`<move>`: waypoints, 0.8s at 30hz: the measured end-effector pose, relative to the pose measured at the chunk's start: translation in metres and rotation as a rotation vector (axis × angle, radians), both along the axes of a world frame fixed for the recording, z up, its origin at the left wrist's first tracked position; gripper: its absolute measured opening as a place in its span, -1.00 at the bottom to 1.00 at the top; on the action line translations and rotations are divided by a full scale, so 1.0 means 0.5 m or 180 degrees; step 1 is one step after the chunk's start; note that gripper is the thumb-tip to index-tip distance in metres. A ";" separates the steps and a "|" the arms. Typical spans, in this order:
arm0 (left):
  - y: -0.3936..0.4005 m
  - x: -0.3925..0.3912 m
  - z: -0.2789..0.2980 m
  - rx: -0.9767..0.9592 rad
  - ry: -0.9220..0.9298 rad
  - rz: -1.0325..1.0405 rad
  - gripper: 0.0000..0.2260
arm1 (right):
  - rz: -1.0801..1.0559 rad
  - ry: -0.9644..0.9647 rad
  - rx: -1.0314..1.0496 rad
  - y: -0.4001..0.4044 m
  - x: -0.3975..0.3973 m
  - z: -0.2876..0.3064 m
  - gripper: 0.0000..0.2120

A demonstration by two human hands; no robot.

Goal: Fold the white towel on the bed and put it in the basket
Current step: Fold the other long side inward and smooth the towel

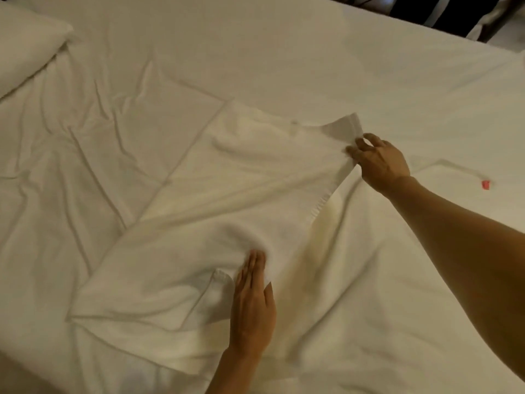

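Rumpled white bed sheet (369, 66) filled my view, white towel (227, 194) lay across its middle, edges hard to separate from the sheet, my left hand (252, 305) pressed flat on it, fingers together, my right hand (380, 160) pinched its far corner, pillow (25, 46) cut off upper left.

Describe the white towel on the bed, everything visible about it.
The white towel looks like soft terry cloth with a flat woven band along its end. It lies spread diagonally on the wrinkled white bed sheet, rumpled and not yet neatly folded. The right hand pinches its far corner, lifting it slightly; the left hand presses flat on its near part.
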State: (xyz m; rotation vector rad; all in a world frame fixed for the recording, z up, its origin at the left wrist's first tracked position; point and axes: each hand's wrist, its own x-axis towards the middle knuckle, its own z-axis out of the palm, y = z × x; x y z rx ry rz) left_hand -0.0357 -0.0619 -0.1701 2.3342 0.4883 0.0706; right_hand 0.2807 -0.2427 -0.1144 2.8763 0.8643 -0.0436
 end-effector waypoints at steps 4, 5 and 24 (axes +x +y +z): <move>-0.100 -0.019 -0.016 0.0096 0.0018 -0.0277 -0.52 | -0.0097 -0.0026 -0.0173 -0.109 -0.016 -0.009 -0.58; -0.123 -0.023 -0.018 0.0118 0.0027 -0.0337 -0.53 | -0.0119 -0.0053 -0.0265 -0.135 -0.019 -0.012 -0.59; -0.520 -0.005 -0.029 0.0469 0.0334 -0.0731 -0.43 | -0.0864 0.0017 -0.0295 -0.497 -0.069 -0.025 -0.52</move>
